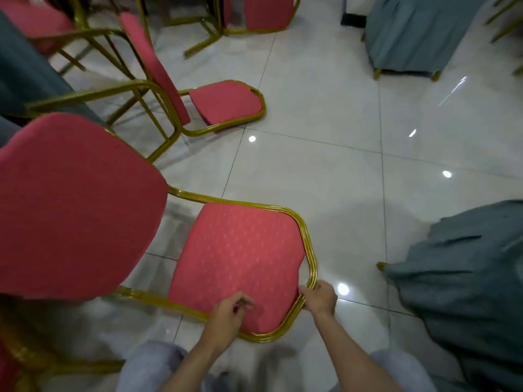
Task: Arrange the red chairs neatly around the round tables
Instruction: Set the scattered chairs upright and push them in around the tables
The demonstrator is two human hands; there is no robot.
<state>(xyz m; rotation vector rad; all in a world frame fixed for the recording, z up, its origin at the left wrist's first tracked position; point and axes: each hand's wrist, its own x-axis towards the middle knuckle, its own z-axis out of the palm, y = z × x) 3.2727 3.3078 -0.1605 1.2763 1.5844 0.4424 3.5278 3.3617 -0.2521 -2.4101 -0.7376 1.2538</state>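
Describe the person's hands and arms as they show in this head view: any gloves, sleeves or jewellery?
Both the left hand and the right hand are bare, with no gloves. Both forearms are uncovered as far as the bottom edge of the frame, so no sleeves show. No watch, ring or bracelet is visible, though the picture is a little blurred. Light grey trousers show below the arms.

Both forearms bare, no sleeves in view. left hand [226, 312] and right hand [321, 297]: no gloves. Light grey trousers [147, 366] on both legs, blurred.
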